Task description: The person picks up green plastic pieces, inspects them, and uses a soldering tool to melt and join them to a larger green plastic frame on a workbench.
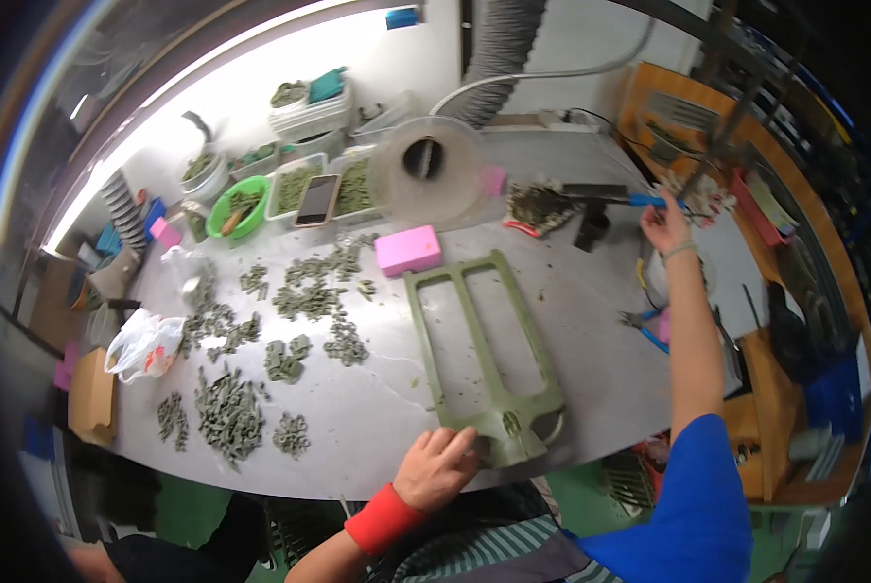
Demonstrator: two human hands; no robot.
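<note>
A green plastic frame [474, 335] with two long openings lies on the grey table. Its near end is under the curled fingers of my left hand [438, 468], which wears a red wristband and holds the frame's left corner. My right hand [667, 228] is stretched far out to the right. Its fingers close on the blue handle of a black-ended tool [635, 199], whose exact kind I cannot make out. Beside the tool's dark end sits a grimy glove [540, 208] with a red cuff. A pink block [408, 251] lies just beyond the frame.
Piles of small green parts [229, 416] cover the left side. Farther back stand a green bowl [238, 208], part-filled tubs, a phone [317, 200] and a large translucent container [431, 175]. Blue-handled pliers [646, 328] lie near the right edge, a white plastic bag [146, 345] at left.
</note>
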